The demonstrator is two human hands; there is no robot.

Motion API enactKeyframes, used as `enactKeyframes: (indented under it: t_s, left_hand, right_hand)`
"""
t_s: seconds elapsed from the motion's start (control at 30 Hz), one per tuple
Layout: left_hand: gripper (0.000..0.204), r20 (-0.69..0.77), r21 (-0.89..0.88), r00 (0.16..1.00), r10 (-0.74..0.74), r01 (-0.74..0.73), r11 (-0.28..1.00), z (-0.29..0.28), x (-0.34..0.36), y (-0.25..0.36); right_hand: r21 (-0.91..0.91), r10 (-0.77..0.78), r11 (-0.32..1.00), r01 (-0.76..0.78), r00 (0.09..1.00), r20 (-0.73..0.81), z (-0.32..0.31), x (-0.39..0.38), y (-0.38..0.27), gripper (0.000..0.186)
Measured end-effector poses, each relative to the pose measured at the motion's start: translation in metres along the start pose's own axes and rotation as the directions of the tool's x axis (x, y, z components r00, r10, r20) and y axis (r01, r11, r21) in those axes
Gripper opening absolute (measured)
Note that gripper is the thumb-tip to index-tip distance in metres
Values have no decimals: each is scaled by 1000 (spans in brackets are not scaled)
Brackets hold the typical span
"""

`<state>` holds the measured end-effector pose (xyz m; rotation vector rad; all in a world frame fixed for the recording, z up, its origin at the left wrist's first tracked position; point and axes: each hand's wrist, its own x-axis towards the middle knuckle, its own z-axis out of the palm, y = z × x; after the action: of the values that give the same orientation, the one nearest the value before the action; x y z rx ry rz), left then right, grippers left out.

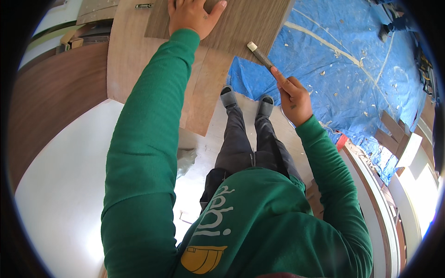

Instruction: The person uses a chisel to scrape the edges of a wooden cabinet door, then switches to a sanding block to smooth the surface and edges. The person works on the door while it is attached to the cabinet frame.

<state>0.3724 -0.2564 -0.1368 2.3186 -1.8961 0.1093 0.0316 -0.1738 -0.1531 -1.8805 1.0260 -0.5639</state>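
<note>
The rod [263,59] is in the right hand [294,99], and its visible length juts forward past the fingers. The index finger lies stretched along the near end, its tip against the rod, while the other fingers are curled in toward the palm; the hand is clamped on the rod, with its grip seen mostly from the back.

The rod's long axis runs on a slant, from the hand up and to the left, away from the body. Its pale tip [251,46] points toward the board [241,23] and overlaps the board's right-hand portion in view; whether it touches the surface or hangs above it, I cannot tell.

The left hand [192,16] rests palm down on the board, its thumb spread out to the right. The upper edge of the view cuts off the ends of its other fingers, so I cannot tell how far apart they are there.

The end of the rod inside the right hand is hidden. The board's far side is cut off too. Under it shows a paler panel [130,60], bearing a small metal piece [144,5] too small to make out. A blue tarp [324,78] spreads to the right.
</note>
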Motion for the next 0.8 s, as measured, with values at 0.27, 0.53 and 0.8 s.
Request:
enactKeyframes:
  t_s: [0.27, 0.53, 0.8]
  left_hand:
    - [76, 24, -7, 1000, -15, 15, 1000, -2, 1, 0]
    - [74, 14, -15, 1000, -22, 23, 1000, -4, 0, 2]
    - [74, -3, 4, 1000, -16, 16, 1000, 0, 0, 1]
  right_hand:
    - [-59, 28, 998, -28, 1000, 0, 2, 0, -8, 63]
    - [-60, 74, 995, -74, 997, -5, 5, -3, -9, 61]
    - [-76, 57, 996, -56, 998, 9, 6, -4, -5, 63]
